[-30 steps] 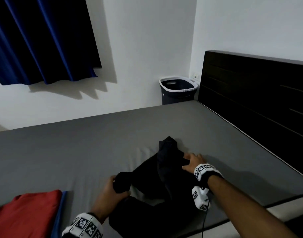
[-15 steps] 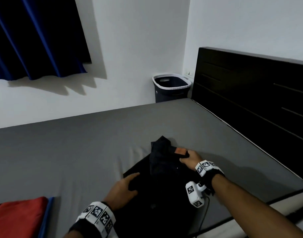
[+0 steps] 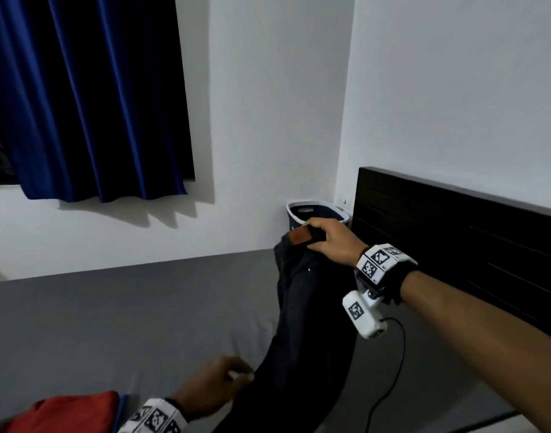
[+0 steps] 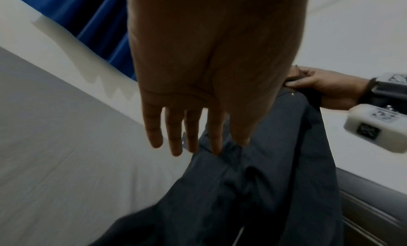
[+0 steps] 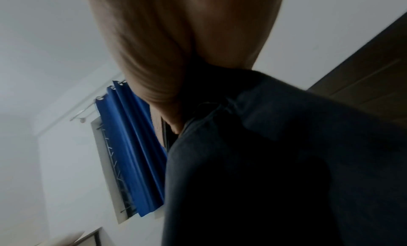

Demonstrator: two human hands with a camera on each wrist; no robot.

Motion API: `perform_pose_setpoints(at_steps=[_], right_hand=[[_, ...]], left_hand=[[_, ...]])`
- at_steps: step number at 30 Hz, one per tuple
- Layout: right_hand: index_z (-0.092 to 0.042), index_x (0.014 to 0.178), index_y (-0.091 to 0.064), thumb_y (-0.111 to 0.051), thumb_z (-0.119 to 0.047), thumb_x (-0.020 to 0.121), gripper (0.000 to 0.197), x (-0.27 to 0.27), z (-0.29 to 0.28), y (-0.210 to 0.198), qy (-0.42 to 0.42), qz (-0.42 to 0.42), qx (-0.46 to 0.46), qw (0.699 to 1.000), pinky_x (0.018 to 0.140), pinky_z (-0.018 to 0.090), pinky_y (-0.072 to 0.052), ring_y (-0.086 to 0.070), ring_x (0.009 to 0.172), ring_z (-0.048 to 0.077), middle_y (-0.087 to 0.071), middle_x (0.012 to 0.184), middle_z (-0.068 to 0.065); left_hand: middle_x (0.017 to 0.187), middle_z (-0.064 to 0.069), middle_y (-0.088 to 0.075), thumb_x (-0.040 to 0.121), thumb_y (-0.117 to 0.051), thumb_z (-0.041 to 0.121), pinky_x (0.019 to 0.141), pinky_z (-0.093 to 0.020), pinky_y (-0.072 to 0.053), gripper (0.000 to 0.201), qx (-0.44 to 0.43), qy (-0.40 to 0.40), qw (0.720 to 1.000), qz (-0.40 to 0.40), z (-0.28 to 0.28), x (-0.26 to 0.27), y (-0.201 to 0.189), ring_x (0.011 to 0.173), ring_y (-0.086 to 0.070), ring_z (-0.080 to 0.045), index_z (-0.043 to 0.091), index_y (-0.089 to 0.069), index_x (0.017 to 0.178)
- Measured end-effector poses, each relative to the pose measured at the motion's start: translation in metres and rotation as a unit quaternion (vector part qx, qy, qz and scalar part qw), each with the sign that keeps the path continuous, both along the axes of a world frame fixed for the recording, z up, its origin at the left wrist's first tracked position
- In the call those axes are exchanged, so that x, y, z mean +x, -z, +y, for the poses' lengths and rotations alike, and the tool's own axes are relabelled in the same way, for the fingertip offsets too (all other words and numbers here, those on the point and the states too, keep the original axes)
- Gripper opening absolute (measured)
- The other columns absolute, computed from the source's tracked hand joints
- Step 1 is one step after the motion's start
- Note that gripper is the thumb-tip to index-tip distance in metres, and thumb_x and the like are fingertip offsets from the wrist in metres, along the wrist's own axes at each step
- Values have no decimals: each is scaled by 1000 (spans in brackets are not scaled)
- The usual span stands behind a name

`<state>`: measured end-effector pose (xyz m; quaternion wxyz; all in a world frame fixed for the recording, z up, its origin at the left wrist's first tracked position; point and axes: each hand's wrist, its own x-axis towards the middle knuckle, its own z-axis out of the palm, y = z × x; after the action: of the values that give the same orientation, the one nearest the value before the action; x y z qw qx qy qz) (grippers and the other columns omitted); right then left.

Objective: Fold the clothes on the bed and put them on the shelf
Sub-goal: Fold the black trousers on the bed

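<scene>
Jeans: one dark pair (image 3: 302,332), lifted by the waistband above the grey bed (image 3: 111,314), legs trailing down toward the near edge of the mattress.
Right hand: the right hand (image 3: 333,242) is closed round the waistband beside the brown leather patch (image 3: 301,235), held up in front of the laundry basket (image 3: 299,210).
Left hand: the left hand (image 3: 215,385) is low beside the hanging legs; in the wrist view its fingers (image 4: 174,138) are straight and hold nothing, tips close to the cloth, contact unclear.
Handling: denim looks heavy and limp, not slippery; it will likely swing and sag under its own weight. The waistband seems the firmest place to grip, one hand at each end, or waistband and hems.
Count: one pair of jeans in hand; one red folded garment (image 3: 68,414) lying on something blue (image 3: 119,410) at the near left; one basket; one blue curtain (image 3: 90,98).
Shelf: not in view.
</scene>
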<state>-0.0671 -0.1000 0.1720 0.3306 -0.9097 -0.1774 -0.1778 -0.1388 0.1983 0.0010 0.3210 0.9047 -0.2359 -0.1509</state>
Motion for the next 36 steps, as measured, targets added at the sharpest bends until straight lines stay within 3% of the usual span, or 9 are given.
perform_pose_setpoints(at_steps=[3, 5, 9, 13, 17, 22, 26, 31, 36], right_hand=[[-11, 100, -68, -69, 4, 76, 28, -19, 24, -34, -58, -7, -44, 997, 91, 30, -48, -65, 93, 14, -70, 93, -1], [-8, 98, -69, -69, 6, 77, 26, -33, 39, -52, -99, -3, -56, 994, 85, 21, -47, -63, 87, 5, -68, 88, -7], [-15, 95, -69, -70, 5, 77, 28, -54, 63, -85, -143, 2, -92, 986, 81, 15, -46, -63, 84, 2, -69, 87, -7], [-10, 95, -69, -69, 9, 75, 27, -64, 65, -122, -138, -24, -77, 987, 83, 27, -50, -66, 85, 14, -71, 89, 6], [-16, 90, -67, -75, -1, 74, 25, -66, 45, -164, -34, -79, -97, 991, 82, 37, -51, -67, 84, 21, -70, 85, 2], [-17, 88, -65, -79, -8, 72, 23, -68, 25, -201, 96, -150, -90, 980, 66, 24, -40, -63, 83, 23, -65, 81, 1], [-11, 96, -65, -80, -11, 72, 28, -70, 6, -225, 186, -206, -53, 959, 73, 24, -36, -60, 86, 25, -63, 85, 2], [-13, 108, -63, -84, -18, 70, 43, -77, 0, -237, 245, -241, 47, 938, 82, 25, -42, -58, 94, 20, -66, 103, 5], [-14, 92, -66, -74, -35, 72, 30, -85, 32, -226, 271, -218, 125, 929, 81, 37, -53, -64, 92, 29, -70, 92, 8]], left_hand=[[130, 17, -52, 84, -67, 54, 99, -25, -47, 38, -120, -50, 986, -107, 5, 15, -66, 110, -54, 3, 47, -50, 117], [138, 20, -37, 90, -68, 29, 104, -10, -33, 54, -147, -28, 966, -211, 2, 22, -118, 123, -38, 7, 38, -40, 135], [147, 15, -37, 82, -78, 27, 110, -15, -28, 85, -124, 30, 950, -286, -4, 37, -200, 134, -33, 2, 28, -28, 150], [114, 8, -66, 75, -81, 31, 91, -28, -47, 54, -11, 24, 965, -260, 6, 45, -226, 105, -60, -10, 29, -57, 123], [102, 4, -67, 76, -82, 36, 83, -28, -51, 45, -34, 3, 978, -204, 35, 46, -237, 94, -63, -12, 21, -60, 113], [107, 0, -68, 81, -77, 30, 89, -39, -54, 41, 20, -4, 978, -206, 65, 52, -262, 97, -65, -16, 21, -61, 117], [80, -1, -68, 91, -67, 22, 59, -30, -57, 6, 10, -49, 979, -198, 85, 47, -295, 70, -64, -14, 18, -68, 95], [66, 3, -64, 87, -72, 32, 60, -32, -46, 16, -188, -176, 915, -310, 99, 34, -360, 63, -61, -16, 17, -70, 81], [97, -8, -65, 90, -55, 39, 72, -37, -44, 29, -130, -320, 818, -459, 81, 8, -393, 90, -61, -34, 14, -57, 105]])
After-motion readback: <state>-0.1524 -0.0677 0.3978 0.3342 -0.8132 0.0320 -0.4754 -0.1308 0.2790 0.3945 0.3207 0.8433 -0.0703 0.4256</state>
